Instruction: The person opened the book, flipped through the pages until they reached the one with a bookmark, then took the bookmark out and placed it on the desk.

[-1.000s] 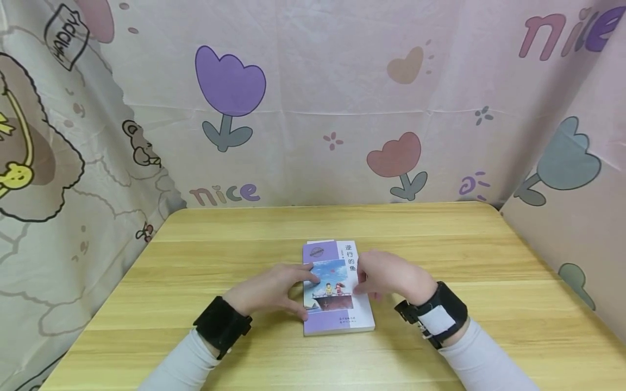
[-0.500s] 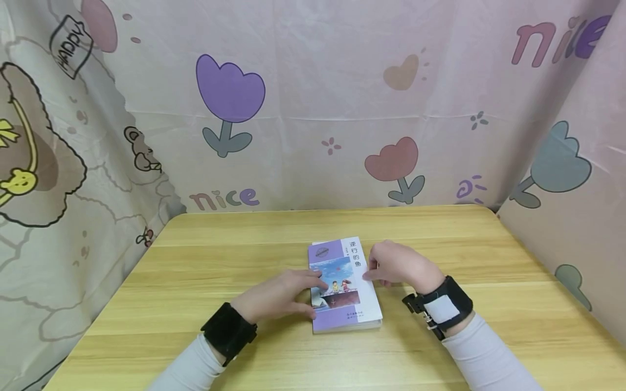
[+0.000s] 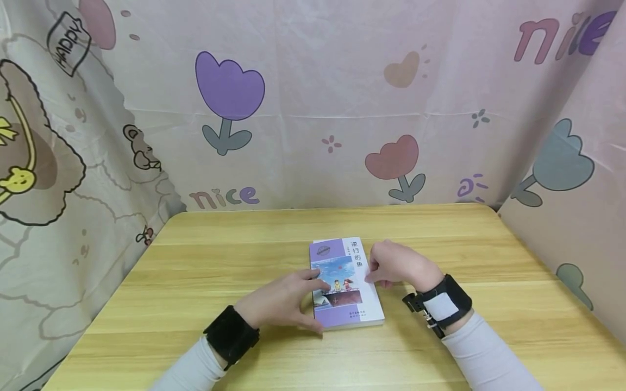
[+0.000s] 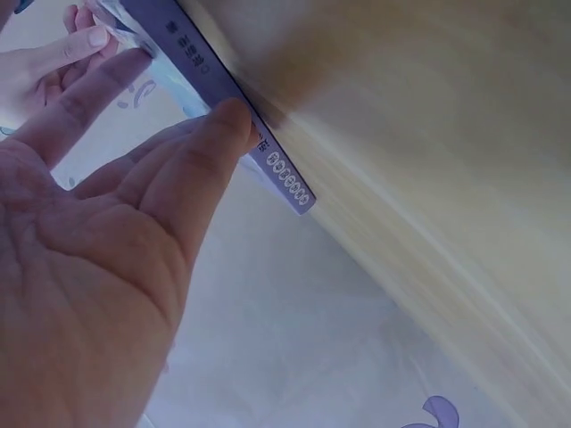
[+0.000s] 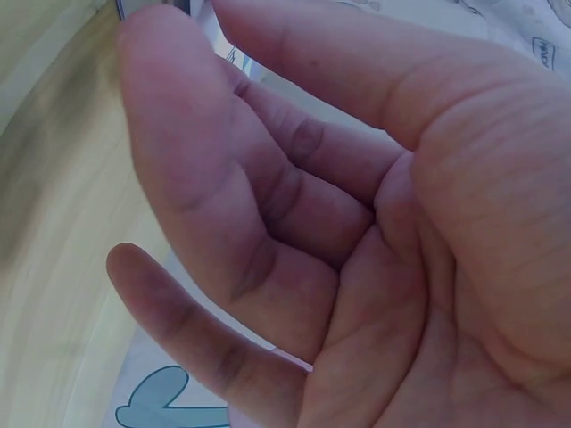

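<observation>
A paperback book (image 3: pixel 345 317) with a purple and white cover lies near the table's middle. Two children are pictured on its cover. From the left, my left hand (image 3: pixel 281 298) rests fairly straight fingers on the cover, its thumb by the lower left corner. In the left wrist view, a fingertip of the left hand (image 4: pixel 98 259) touches the purple spine (image 4: pixel 232 98). At the right edge, my right hand (image 3: pixel 403 266) has curled fingers and pinches the book between thumb and forefinger. The right wrist view shows the right hand (image 5: pixel 294 196) mostly hiding the book.
The light wooden table (image 3: pixel 235 244) extends around the book on all sides. A printed curtain (image 3: pixel 313 81) hangs behind it and along both sides. Black bands (image 3: pixel 232 334) are strapped around both wrists.
The book has shifted slightly to the right, and both hands have moved right with it. My left thumb has slid from the left edge down towards the lower corner.
</observation>
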A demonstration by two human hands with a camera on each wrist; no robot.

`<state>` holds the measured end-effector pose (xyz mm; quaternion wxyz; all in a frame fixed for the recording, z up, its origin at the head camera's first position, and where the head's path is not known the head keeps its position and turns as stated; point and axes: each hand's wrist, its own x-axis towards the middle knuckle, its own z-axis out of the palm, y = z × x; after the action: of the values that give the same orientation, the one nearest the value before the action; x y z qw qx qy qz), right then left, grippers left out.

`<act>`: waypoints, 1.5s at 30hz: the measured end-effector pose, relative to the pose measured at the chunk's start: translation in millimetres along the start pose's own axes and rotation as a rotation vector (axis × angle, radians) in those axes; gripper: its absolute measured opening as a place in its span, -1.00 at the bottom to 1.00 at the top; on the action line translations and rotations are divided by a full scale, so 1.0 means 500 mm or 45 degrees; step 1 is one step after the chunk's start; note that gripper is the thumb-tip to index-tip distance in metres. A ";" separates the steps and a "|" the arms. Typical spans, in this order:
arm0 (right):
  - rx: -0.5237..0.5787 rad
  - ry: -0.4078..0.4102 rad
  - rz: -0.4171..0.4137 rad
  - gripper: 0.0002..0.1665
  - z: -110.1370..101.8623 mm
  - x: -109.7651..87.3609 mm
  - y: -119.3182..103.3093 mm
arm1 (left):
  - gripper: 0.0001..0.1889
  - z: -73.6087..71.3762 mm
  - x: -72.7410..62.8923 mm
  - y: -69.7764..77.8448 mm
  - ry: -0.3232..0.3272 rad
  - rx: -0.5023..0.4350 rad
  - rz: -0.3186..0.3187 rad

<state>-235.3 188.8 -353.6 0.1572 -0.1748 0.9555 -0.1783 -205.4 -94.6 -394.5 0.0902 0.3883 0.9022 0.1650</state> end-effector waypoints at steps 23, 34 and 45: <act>-0.003 -0.008 0.039 -0.72 -0.011 -0.015 0.001 | -0.16 0.010 -0.002 0.007 -0.030 -0.028 -0.057; -0.008 -0.003 0.023 -0.80 -0.024 -0.021 -0.002 | -0.27 -0.001 -0.005 0.000 0.018 0.003 -0.010; -0.059 0.008 -0.025 -0.85 -0.034 -0.023 -0.001 | -0.33 -0.004 -0.005 -0.003 0.019 0.022 -0.006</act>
<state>-231.0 197.7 -335.7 0.1483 -0.1871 0.9581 -0.1582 -205.4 -97.6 -393.0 0.0805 0.3855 0.9052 0.1600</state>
